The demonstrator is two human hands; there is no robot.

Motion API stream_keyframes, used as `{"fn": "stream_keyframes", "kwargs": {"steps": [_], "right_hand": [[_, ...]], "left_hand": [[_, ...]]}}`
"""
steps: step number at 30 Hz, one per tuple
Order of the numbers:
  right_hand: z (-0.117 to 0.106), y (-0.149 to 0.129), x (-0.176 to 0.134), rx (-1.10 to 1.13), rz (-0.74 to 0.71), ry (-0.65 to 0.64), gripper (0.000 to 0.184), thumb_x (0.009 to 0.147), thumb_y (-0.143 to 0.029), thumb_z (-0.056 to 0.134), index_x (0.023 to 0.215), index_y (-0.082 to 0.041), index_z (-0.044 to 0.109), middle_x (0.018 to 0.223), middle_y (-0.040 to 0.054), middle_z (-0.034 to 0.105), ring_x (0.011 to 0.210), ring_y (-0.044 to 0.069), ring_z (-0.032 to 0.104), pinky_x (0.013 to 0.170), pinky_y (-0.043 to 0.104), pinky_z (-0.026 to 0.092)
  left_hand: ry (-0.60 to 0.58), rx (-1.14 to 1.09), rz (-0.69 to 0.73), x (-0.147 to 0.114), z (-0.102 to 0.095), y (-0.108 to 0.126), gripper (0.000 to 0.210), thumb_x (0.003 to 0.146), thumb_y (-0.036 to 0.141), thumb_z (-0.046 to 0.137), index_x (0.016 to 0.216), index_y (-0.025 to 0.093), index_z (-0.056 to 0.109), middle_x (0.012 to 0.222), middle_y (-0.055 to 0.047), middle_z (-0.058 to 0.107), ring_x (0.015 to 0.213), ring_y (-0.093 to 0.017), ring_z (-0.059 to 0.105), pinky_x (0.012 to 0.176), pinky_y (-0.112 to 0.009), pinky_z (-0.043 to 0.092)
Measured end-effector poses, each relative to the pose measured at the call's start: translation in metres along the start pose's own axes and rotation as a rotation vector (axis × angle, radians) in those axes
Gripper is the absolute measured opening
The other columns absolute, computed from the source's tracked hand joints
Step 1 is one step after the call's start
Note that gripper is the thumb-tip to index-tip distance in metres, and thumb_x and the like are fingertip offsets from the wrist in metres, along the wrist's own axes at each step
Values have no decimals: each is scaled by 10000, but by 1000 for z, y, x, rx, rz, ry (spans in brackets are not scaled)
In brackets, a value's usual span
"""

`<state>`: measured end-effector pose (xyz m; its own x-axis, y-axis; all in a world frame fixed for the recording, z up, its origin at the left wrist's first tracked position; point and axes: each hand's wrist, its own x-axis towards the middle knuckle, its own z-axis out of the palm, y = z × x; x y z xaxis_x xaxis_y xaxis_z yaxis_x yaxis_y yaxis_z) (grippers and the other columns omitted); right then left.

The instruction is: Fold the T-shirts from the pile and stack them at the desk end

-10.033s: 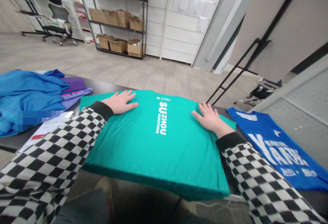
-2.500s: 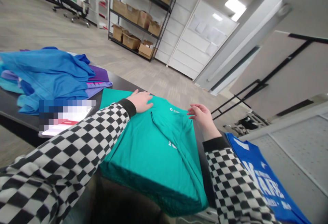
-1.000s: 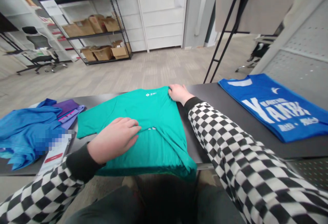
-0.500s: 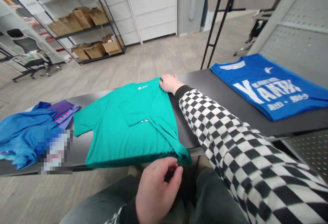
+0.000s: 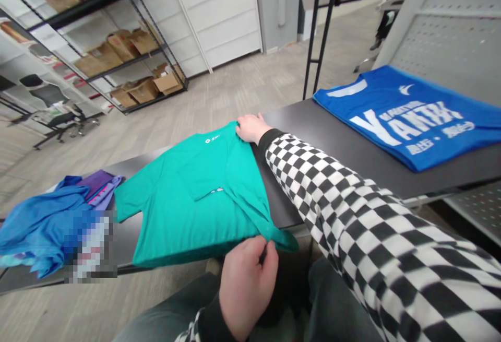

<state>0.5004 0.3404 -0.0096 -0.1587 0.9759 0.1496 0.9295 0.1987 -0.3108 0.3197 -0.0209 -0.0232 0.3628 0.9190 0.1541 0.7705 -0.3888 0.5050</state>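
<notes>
A green T-shirt (image 5: 195,175) lies on the dark table, with one sleeve folded across its body and a small white logo near the collar. Its near hem hangs over the table's front edge. At that hem, toward the right corner, my left hand (image 5: 249,284) pinches the fabric between thumb and fingers. My right hand (image 5: 251,128), reached out to the far side, has its fingers curled over the shirt's top right corner; the fingertips are partly hidden.
On the right of the table (image 5: 289,169) lies a folded blue jersey (image 5: 410,117) with white lettering. A heap of blue and purple clothes (image 5: 50,216) sits at the left end. Beyond the table stand a black shelf (image 5: 133,60) with cardboard boxes and an office chair (image 5: 50,102).
My left hand has moved up to the hem, and its thumb and fingers have closed on the fabric. The right hand stays at the shirt's far corner. The view has shifted slightly.
</notes>
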Motion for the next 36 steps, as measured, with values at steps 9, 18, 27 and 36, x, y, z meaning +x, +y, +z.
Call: {"fn": "stream_keyframes", "kwargs": {"steps": [9, 18, 27, 36], "right_hand": [[0, 1, 0, 10, -8, 15, 472, 1084, -333, 421, 1377, -133, 731, 1472, 244, 718, 1397, 421, 641, 1307, 781, 284], [0, 3, 1, 9, -4, 6, 470, 1095, -350, 419, 1378, -130, 722, 1472, 245, 711, 1394, 427, 633, 1306, 772, 279], [-1, 1, 1, 6, -2, 2, 472, 1091, -344, 430, 1381, -112, 721, 1464, 251, 713, 1407, 442, 626, 1307, 777, 274], [2, 3, 3, 8, -13, 22, 473, 1085, -369, 441, 1368, -122, 729, 1452, 241, 722, 1385, 442, 630, 1295, 780, 291]], "left_hand": [[-31, -572, -145, -25, -26, -22, 308, 1086, 332, 665, 828, 205, 775, 867, -65, 759, 814, -202, 698, 795, -298, 535], [54, -1246, -637, -19, 9, -17, 448, 965, 620, 824, 956, 176, 764, 880, -56, 726, 802, -176, 665, 778, -291, 579], [-7, -1159, -658, -23, 12, -20, 251, 933, 400, 816, 945, 150, 819, 877, -58, 780, 821, -188, 664, 839, -307, 565], [-15, -1120, -637, -18, 8, -24, 398, 887, 538, 899, 1000, 163, 832, 979, -100, 837, 930, -237, 756, 961, -368, 606]]}}
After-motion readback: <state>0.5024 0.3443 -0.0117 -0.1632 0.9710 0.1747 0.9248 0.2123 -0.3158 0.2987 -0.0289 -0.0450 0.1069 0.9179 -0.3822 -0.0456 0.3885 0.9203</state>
